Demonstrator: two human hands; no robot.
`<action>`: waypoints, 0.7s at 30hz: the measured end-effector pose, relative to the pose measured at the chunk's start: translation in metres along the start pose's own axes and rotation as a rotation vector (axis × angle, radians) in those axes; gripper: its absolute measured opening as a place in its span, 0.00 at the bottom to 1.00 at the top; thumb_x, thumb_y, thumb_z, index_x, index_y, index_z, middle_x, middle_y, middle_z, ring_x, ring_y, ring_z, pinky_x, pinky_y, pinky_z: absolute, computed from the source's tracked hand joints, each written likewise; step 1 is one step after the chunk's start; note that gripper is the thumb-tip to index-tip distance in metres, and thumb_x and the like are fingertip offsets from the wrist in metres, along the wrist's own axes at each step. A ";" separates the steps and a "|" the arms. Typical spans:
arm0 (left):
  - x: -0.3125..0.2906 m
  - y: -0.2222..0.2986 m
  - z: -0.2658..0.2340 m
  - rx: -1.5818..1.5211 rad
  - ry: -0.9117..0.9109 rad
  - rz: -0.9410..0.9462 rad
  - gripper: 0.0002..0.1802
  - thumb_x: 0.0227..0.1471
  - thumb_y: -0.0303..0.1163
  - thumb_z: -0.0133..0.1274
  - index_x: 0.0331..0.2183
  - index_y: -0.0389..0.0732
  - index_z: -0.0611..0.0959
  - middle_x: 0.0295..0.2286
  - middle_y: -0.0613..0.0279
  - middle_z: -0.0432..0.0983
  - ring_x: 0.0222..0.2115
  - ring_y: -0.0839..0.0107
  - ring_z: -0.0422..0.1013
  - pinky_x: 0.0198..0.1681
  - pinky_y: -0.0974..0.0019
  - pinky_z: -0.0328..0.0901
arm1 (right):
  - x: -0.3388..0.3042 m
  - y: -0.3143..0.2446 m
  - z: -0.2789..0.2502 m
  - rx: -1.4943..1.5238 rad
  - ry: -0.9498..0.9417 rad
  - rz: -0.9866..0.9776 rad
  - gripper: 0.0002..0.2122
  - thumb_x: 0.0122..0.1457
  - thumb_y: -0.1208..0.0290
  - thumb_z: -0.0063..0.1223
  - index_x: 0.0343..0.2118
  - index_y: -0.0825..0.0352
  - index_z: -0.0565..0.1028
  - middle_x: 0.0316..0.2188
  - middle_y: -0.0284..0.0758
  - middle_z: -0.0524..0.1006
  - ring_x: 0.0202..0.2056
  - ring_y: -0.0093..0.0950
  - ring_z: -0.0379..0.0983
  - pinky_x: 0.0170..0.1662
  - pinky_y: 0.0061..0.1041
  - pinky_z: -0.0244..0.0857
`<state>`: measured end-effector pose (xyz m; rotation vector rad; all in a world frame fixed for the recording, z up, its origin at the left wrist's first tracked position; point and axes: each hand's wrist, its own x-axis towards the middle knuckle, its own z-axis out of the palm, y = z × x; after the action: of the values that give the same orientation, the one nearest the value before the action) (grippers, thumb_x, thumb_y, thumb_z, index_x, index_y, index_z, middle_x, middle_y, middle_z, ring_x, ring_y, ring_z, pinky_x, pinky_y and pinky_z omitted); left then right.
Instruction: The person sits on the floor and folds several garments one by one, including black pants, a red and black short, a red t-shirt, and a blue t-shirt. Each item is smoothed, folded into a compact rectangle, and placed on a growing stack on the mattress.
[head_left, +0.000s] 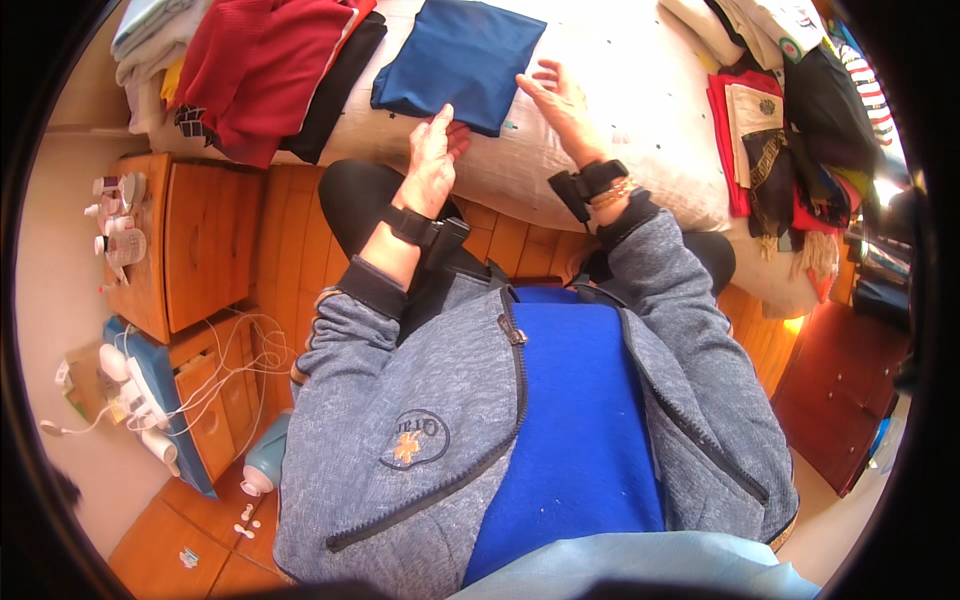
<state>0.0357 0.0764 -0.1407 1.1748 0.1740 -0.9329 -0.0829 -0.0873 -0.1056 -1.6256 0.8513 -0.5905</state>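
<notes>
A folded dark blue garment (pixel 462 58) lies flat on the bed, its cloth smooth and slightly shiny. My left hand (pixel 436 155) is at its near edge, thumb raised against the border and fingers loosely spread; whether the fingertips touch the cloth, I cannot tell. To the right of the garment, my right hand (pixel 562 105) hovers with bent, parted fingers and holds nothing. Its fingertips come close to the right edge of the fabric. Each wrist wears a black strap with a small box.
Folded clothes, among them a red knit garment (pixel 245 70), are piled left on the pale bedspread (pixel 640 120). More clothes (pixel 755 130) lie right. A wooden nightstand (pixel 210 240) holds bottles; cables (pixel 225 370) tangle below. A blue bottle (pixel 265 455) lies on the floor.
</notes>
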 end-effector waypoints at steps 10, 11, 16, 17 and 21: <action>-0.012 0.027 -0.016 -0.071 0.069 0.001 0.41 0.48 0.59 0.64 0.56 0.46 0.72 0.50 0.59 0.69 0.53 0.61 0.64 0.57 0.50 0.55 | 0.003 -0.003 0.033 0.357 -0.137 0.360 0.35 0.51 0.59 0.69 0.59 0.66 0.63 0.46 0.31 0.73 0.44 0.26 0.69 0.48 0.28 0.62; -0.007 0.030 -0.016 -0.049 0.061 -0.029 0.44 0.46 0.61 0.65 0.57 0.45 0.71 0.50 0.57 0.68 0.54 0.59 0.64 0.58 0.48 0.55 | 0.001 -0.007 0.035 0.393 -0.157 0.371 0.31 0.51 0.61 0.68 0.55 0.64 0.66 0.44 0.30 0.74 0.44 0.25 0.70 0.47 0.29 0.62; 0.009 0.035 -0.005 -0.209 -0.071 -0.026 0.33 0.45 0.47 0.71 0.49 0.41 0.79 0.43 0.59 0.78 0.45 0.62 0.74 0.50 0.55 0.70 | -0.032 -0.028 0.023 0.589 -0.250 0.407 0.20 0.53 0.72 0.64 0.46 0.66 0.67 0.36 0.32 0.76 0.39 0.24 0.73 0.42 0.29 0.72; 0.007 0.035 -0.001 -0.263 -0.114 -0.002 0.27 0.49 0.41 0.67 0.48 0.38 0.78 0.45 0.57 0.78 0.46 0.63 0.74 0.53 0.57 0.69 | -0.041 -0.029 0.018 0.648 -0.284 0.401 0.17 0.54 0.73 0.64 0.43 0.64 0.68 0.34 0.30 0.76 0.35 0.23 0.74 0.40 0.26 0.72; -0.021 0.042 0.016 -0.152 -0.202 0.106 0.14 0.48 0.27 0.58 0.40 0.40 0.81 0.38 0.65 0.77 0.41 0.68 0.73 0.50 0.62 0.68 | -0.063 -0.021 -0.021 0.532 -0.300 0.477 0.14 0.56 0.71 0.64 0.42 0.63 0.70 0.35 0.31 0.76 0.33 0.21 0.75 0.40 0.25 0.73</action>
<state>0.0464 0.0767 -0.0925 0.9343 0.0187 -0.9223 -0.1327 -0.0482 -0.0762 -0.9494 0.7414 -0.1979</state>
